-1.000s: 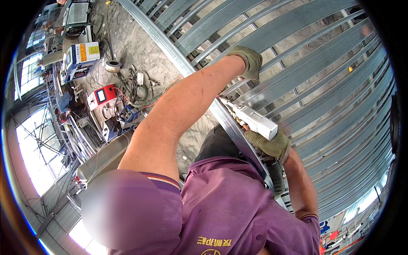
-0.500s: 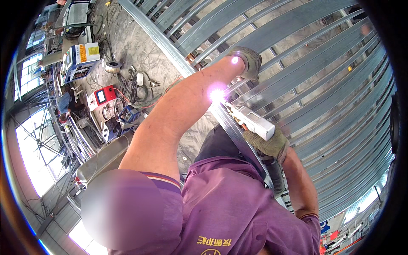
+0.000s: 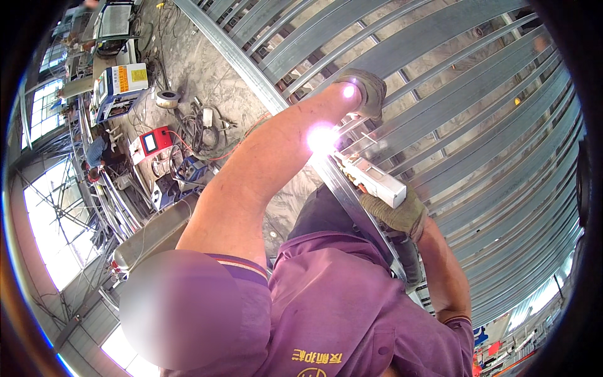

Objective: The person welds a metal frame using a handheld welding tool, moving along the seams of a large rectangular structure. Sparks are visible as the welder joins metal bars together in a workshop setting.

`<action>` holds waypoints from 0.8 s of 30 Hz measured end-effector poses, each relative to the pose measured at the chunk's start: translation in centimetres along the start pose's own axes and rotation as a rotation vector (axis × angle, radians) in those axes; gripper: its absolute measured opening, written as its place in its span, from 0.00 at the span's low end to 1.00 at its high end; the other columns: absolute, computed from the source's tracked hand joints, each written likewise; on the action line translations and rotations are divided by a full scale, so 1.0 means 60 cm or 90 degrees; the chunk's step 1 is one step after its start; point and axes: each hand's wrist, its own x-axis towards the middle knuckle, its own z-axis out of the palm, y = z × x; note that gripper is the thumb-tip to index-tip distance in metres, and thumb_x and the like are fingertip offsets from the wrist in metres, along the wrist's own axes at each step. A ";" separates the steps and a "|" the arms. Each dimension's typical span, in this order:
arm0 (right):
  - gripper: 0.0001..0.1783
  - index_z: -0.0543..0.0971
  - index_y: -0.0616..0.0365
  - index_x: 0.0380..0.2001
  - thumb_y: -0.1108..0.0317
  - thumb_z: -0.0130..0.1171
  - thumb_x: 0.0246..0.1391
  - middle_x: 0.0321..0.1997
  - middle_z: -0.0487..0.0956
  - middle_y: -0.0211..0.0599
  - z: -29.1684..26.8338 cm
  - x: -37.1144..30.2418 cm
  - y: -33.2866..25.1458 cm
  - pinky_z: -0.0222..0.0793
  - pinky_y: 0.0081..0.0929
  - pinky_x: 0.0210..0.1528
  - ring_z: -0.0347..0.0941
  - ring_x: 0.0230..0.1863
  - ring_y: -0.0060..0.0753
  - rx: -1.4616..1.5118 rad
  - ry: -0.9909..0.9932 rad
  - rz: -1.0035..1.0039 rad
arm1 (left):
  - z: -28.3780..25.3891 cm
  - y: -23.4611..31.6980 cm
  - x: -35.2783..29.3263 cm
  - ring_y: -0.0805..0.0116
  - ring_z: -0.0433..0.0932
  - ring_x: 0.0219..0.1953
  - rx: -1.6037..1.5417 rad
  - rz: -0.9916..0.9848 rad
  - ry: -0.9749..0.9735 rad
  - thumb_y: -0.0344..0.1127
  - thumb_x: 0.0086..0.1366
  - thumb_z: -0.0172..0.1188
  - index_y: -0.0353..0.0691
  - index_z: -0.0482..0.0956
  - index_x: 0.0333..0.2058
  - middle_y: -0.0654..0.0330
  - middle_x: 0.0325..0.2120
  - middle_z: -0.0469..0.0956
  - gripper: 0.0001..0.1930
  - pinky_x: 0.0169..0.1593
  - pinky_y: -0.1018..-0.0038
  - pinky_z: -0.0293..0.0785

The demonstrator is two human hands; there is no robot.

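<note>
In a dark grey-green work glove, my left hand [image 3: 367, 94] reaches across to the steel frame. Its fingers curl down round a narrow steel bar [image 3: 402, 94], their tips partly hidden. My right hand [image 3: 399, 212], in a similar glove, grips a white handheld welding torch [image 3: 375, 180]. The torch's nozzle points up and left at the frame's long edge rail [image 3: 345, 191]. A bright pink-white glow [image 3: 323, 138] burns at the nozzle end, right beside my left forearm, and hides the joint there.
Many parallel galvanised steel slats [image 3: 433, 135] fill the right side, with gaps between them. Across the concrete floor [image 3: 207, 69] lie cables, a tape roll [image 3: 167, 98], a red box with a screen [image 3: 151, 144] and a white-blue machine [image 3: 122, 83]. Another person [image 3: 96, 154] is at the far left.
The glow at the torch tip has grown larger and brighter, and a thin bright streak shows beside it. Both hands stay almost where they were.
</note>
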 end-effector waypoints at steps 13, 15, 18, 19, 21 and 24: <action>0.23 0.89 0.58 0.57 0.59 0.81 0.64 0.49 0.94 0.41 0.007 -0.005 0.014 0.86 0.34 0.51 0.91 0.51 0.32 0.031 0.013 -0.030 | -0.019 0.009 -0.030 0.49 0.91 0.46 -0.008 0.012 0.000 0.50 0.72 0.70 0.36 0.93 0.52 0.50 0.43 0.93 0.23 0.55 0.53 0.85; 0.23 0.89 0.59 0.57 0.59 0.81 0.64 0.49 0.94 0.41 0.008 -0.007 0.008 0.86 0.34 0.50 0.91 0.50 0.31 0.051 0.016 -0.029 | -0.011 0.000 -0.020 0.49 0.91 0.47 -0.040 0.004 -0.027 0.50 0.71 0.70 0.37 0.93 0.53 0.49 0.43 0.92 0.23 0.55 0.53 0.85; 0.22 0.90 0.59 0.55 0.59 0.81 0.63 0.48 0.94 0.40 0.007 -0.009 0.008 0.86 0.34 0.50 0.91 0.50 0.32 0.035 0.012 0.010 | 0.009 -0.012 -0.001 0.50 0.91 0.46 -0.060 0.007 0.007 0.50 0.71 0.70 0.37 0.94 0.51 0.49 0.43 0.92 0.22 0.53 0.54 0.85; 0.22 0.90 0.59 0.55 0.59 0.81 0.63 0.48 0.94 0.40 0.006 -0.009 0.006 0.86 0.34 0.50 0.91 0.50 0.32 0.033 0.012 0.009 | 0.006 -0.009 -0.004 0.51 0.91 0.46 -0.029 0.008 0.009 0.49 0.71 0.70 0.37 0.94 0.52 0.49 0.43 0.93 0.22 0.54 0.54 0.86; 0.22 0.90 0.59 0.55 0.59 0.80 0.63 0.48 0.94 0.41 0.005 -0.011 -0.002 0.86 0.34 0.50 0.91 0.49 0.33 0.028 0.012 0.005 | -0.006 0.001 -0.013 0.51 0.91 0.47 0.033 0.010 0.015 0.48 0.71 0.71 0.37 0.94 0.52 0.49 0.44 0.93 0.22 0.54 0.55 0.86; 0.22 0.90 0.59 0.55 0.58 0.80 0.63 0.47 0.94 0.42 0.005 -0.011 0.005 0.86 0.34 0.50 0.91 0.49 0.32 0.053 0.015 -0.017 | -0.018 0.001 -0.013 0.53 0.92 0.48 0.003 -0.004 -0.056 0.47 0.72 0.71 0.37 0.92 0.55 0.50 0.47 0.93 0.22 0.56 0.57 0.87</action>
